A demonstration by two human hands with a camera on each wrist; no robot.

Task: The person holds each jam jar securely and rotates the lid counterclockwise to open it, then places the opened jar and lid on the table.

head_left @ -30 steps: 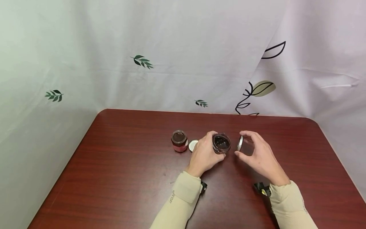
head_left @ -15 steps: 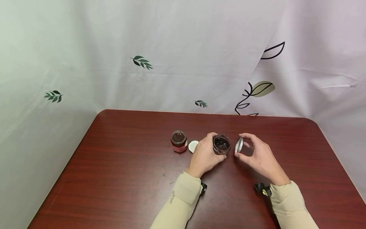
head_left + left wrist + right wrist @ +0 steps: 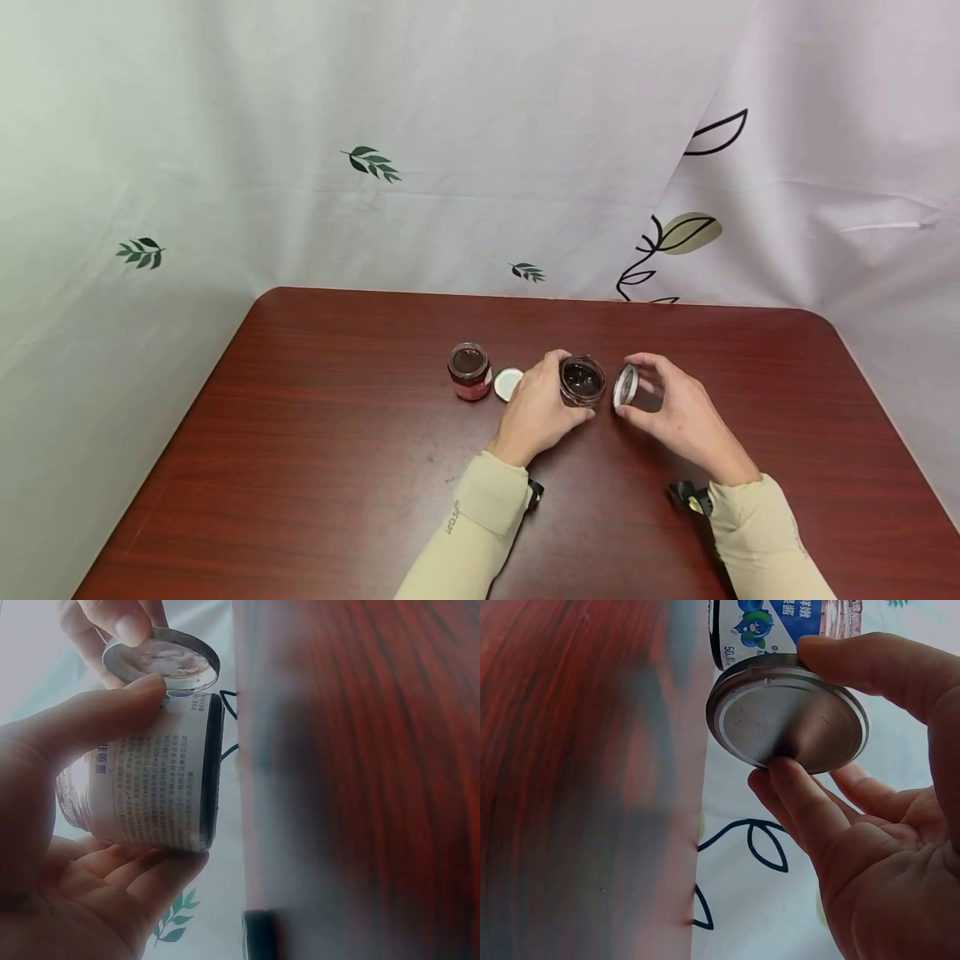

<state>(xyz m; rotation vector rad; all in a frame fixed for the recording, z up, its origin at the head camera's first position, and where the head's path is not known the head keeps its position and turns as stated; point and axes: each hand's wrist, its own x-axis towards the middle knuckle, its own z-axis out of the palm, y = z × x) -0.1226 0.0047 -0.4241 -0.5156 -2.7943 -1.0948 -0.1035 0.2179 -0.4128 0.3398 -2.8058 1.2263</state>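
My left hand [image 3: 534, 408] grips a lidless glass jar [image 3: 582, 379] of dark jam, its mouth facing up toward the head camera. In the left wrist view the jar's printed label [image 3: 154, 780] shows between thumb and fingers. Blueberries are pictured on the label in the right wrist view. Just right of the jar, my right hand [image 3: 678, 417] pinches a silver metal lid [image 3: 626, 386] by its edge between thumb and fingers. The lid stands tilted, its smeared inner side [image 3: 166, 664] toward the jar and its plain outer face [image 3: 787, 720] toward the right wrist camera.
A second lidless jar [image 3: 470, 372] with dark contents and a red label stands to the left on the reddish-brown table [image 3: 337, 467]. A white lid [image 3: 507, 383] lies flat between it and my left hand. Behind the table hangs a white curtain [image 3: 465, 108] with leaf prints.
The silver lid has turned in my right hand from nearly edge-on to showing more of its inner side, and has shifted slightly left. My left hand and its jar have barely moved.
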